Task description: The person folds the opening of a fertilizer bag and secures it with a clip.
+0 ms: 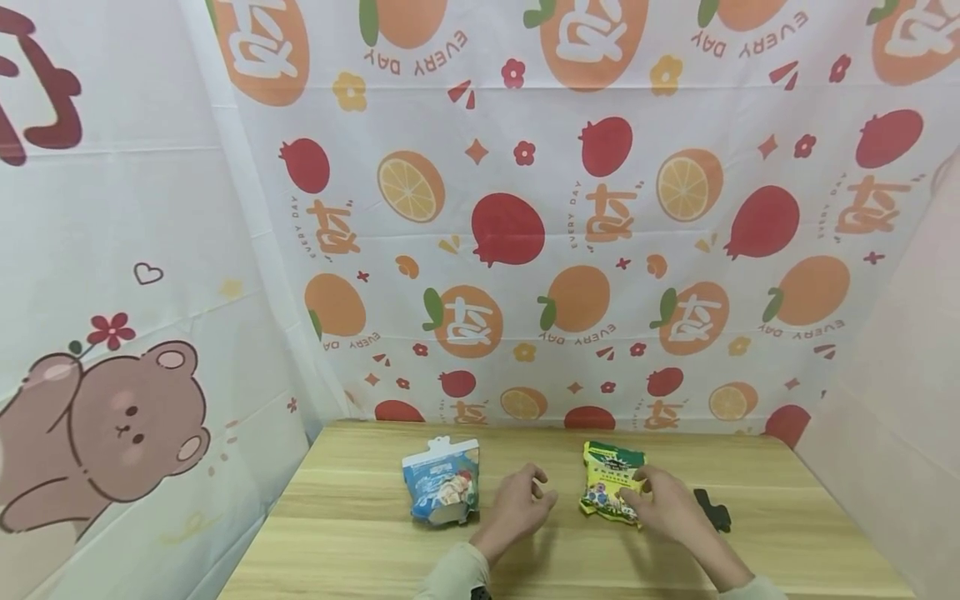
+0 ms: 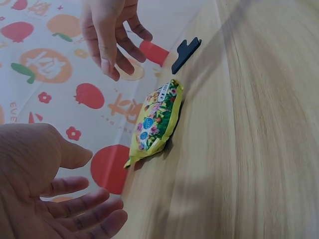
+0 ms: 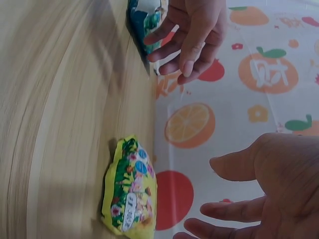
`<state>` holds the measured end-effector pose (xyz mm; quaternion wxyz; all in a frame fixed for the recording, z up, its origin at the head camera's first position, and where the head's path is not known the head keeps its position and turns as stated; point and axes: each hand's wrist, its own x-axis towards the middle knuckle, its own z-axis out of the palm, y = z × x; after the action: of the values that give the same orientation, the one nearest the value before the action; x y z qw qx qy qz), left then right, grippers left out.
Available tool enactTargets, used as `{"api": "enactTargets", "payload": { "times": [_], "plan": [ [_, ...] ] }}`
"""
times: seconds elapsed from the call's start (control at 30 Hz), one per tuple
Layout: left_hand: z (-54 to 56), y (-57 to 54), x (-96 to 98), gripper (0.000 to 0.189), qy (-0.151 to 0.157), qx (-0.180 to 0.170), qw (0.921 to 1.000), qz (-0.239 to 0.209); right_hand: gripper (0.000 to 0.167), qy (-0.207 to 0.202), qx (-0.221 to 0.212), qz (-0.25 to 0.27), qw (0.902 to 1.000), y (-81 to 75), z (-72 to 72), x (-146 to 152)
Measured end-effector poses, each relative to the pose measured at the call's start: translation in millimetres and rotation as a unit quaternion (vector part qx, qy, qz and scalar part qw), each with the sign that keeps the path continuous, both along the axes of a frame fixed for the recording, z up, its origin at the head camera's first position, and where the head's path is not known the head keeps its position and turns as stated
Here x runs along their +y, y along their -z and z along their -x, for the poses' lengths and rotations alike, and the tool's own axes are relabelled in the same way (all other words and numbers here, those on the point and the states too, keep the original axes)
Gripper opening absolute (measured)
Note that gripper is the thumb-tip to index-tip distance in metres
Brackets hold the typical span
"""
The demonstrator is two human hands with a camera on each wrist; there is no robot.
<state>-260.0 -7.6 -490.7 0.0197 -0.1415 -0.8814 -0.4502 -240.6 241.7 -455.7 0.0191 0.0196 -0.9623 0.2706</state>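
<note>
A yellow and green printed bag (image 1: pixel 606 487) lies on the wooden table between the two hands. My right hand (image 1: pixel 667 502) hovers by its right side, fingers loosely bent and holding nothing; in the right wrist view a gap shows between this hand (image 3: pixel 269 186) and the bag (image 3: pixel 130 191). To the left of the bag, my left hand (image 1: pixel 519 507) hangs above the table, also holding nothing. Its thumb and fingers are spread apart in the left wrist view (image 2: pixel 55 186). A black clip (image 1: pixel 712 510) rests on the table just beyond the right hand.
On the left of the table (image 1: pixel 330 517) stands or lies a blue bag (image 1: pixel 441 490) with a white clip (image 1: pixel 440 451) across its top. A fruit-printed cloth (image 1: pixel 555 292) hangs along the table's back edge, and pale cloths hang at both sides.
</note>
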Motion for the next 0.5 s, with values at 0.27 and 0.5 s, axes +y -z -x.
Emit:
{"api": "enactTargets", "payload": {
  "times": [0.27,0.5],
  "plan": [
    [4.0,2.1,9.1,0.028,0.000,-0.020,0.9997,-0.017,0.051,0.005,-0.016,0.009,0.9998,2.8,8.9,11],
    [10.1,9.8,18.5,0.027,0.014,-0.025,0.9996,-0.009,0.055,0.007,-0.031,0.012,0.9994,4.8,13.5,19]
  ]
}}
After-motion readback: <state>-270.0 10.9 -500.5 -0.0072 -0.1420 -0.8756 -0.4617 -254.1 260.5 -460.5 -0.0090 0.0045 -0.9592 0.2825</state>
